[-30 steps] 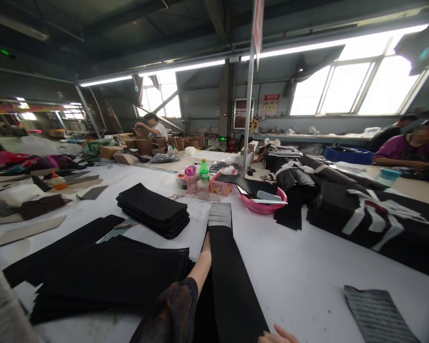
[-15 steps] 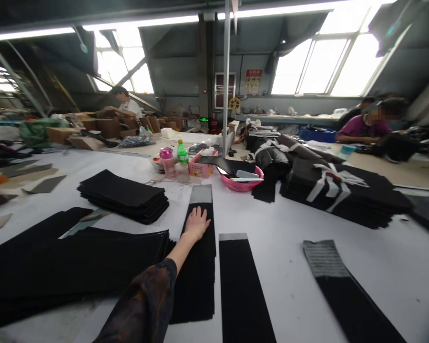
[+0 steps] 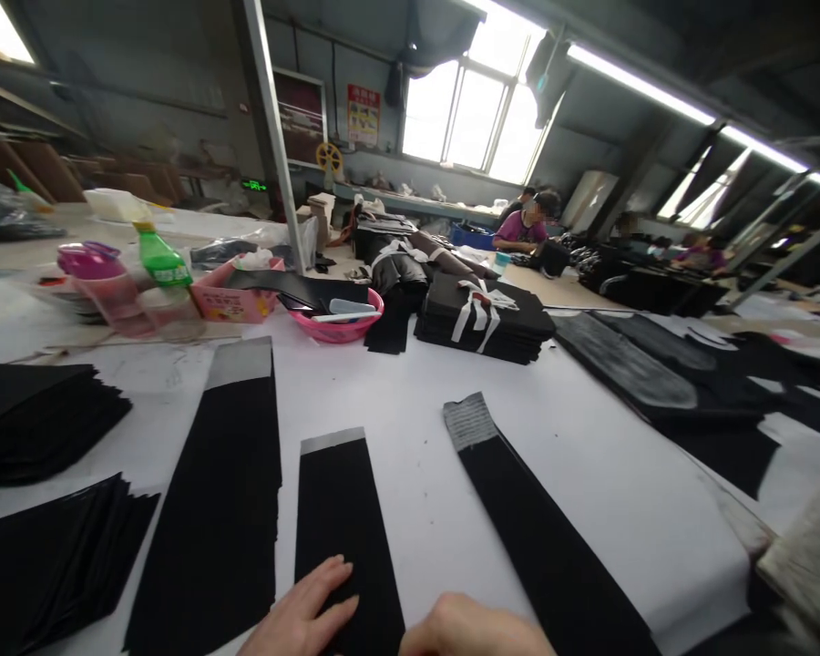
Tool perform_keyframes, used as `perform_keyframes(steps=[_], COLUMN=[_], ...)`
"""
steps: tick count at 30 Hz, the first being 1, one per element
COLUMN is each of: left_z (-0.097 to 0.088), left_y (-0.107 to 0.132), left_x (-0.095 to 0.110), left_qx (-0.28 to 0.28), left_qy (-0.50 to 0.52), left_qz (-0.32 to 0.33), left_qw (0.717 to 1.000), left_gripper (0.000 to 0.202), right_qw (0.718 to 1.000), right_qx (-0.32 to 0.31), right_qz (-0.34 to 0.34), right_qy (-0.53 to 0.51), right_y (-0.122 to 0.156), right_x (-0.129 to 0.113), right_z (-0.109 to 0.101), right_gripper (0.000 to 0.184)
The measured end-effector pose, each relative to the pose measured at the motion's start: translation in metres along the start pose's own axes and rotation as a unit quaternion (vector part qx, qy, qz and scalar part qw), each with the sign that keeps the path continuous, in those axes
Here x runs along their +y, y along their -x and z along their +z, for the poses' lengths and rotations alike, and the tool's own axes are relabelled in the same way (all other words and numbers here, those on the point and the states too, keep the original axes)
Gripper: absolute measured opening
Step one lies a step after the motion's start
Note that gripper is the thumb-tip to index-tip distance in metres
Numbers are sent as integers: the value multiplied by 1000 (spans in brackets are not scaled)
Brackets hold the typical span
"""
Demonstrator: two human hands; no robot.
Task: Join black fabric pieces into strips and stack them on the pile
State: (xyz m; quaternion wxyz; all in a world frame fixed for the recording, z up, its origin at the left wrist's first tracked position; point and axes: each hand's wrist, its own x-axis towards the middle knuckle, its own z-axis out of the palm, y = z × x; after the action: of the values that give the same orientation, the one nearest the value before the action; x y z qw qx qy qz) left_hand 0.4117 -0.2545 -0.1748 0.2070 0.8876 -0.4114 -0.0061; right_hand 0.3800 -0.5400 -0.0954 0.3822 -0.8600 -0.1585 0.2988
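My left hand (image 3: 307, 609) lies with its fingers apart on the near part of the middle black strip (image 3: 340, 519), which has a narrow grey band across its far end. Beside that strip's right edge, at the bottom of the view, is my right hand (image 3: 482, 629). Its fingers are curled closed, and what they hold, if anything, is hidden. To the left lies a wider black stack (image 3: 222, 483) with a grey far end. Another black strip (image 3: 539, 528), with a streaked grey end, slants toward the lower right.
Stacks of black pieces (image 3: 34, 424) lie at the left. Farther back stand a pink basin (image 3: 334, 330), a pink box (image 3: 236, 301), a green-capped bottle (image 3: 160, 255) and a tied black bundle (image 3: 492, 319). A metal pole (image 3: 273, 137) rises behind them. A person (image 3: 523, 228) sits at the far table.
My left hand has left the wider stack and come down onto the middle strip. My right hand has come into view. The camera has turned right.
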Motion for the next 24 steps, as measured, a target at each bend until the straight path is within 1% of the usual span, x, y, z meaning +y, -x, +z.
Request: perform_keyframes(steps=[1, 2, 3, 4, 5, 6, 7, 8, 9, 11, 13, 16, 18, 21, 24], left_z=[9, 16, 22, 27, 31, 34, 36, 37, 37, 35, 31, 22, 14, -8, -39], left_y=[3, 6, 8, 9, 10, 11, 12, 12, 13, 12, 11, 9, 6, -3, -28], left_x=[3, 4, 3, 0, -3, -6, -8, -9, -10, -9, -7, -2, 3, 13, 28], left_qx=[14, 31, 45, 56, 63, 67, 67, 67, 67, 67, 64, 49, 24, -23, -93], left_qy=[-5, -10, -10, -6, 1, 7, 11, 15, 19, 27, 35, 46, 51, 51, 61], left_qz=[10, 13, 13, 13, 12, 10, 8, 7, 10, 12, 5, -13, -30, -66, -111], left_qw=[1000, 999, 999, 998, 998, 998, 998, 998, 998, 997, 997, 998, 998, 996, 988], left_gripper=[49, 53, 58, 63, 66, 70, 72, 72, 72, 71, 72, 76, 77, 71, 57], right_qw=[1000, 1000, 998, 990, 971, 943, 924, 910, 903, 898, 894, 890, 888, 884, 880], right_qx=[-7, 6, 55, 123, 198, 257, 290, 310, 319, 321, 318, 312, 310, 313, 318], right_qz=[-6, -14, -13, -4, 15, 39, 55, 66, 72, 73, 70, 61, 56, 49, 41], right_qy=[-10, -8, 16, 65, 136, 208, 241, 266, 279, 293, 308, 326, 335, 345, 352], right_y=[-3, -7, -11, -16, -21, -27, -32, -37, -41, -48, -52, -54, -55, -54, -53], right_x=[1, 4, 9, 17, 26, 36, 47, 57, 66, 79, 88, 92, 93, 92, 91], right_z=[-16, -34, -52, -70, -87, -102, -114, -124, -131, -138, -140, -142, -144, -146, -146], right_gripper=[14, 18, 20, 18, 17, 17, 18, 20, 23, 27, 27, 23, 19, 14, 12])
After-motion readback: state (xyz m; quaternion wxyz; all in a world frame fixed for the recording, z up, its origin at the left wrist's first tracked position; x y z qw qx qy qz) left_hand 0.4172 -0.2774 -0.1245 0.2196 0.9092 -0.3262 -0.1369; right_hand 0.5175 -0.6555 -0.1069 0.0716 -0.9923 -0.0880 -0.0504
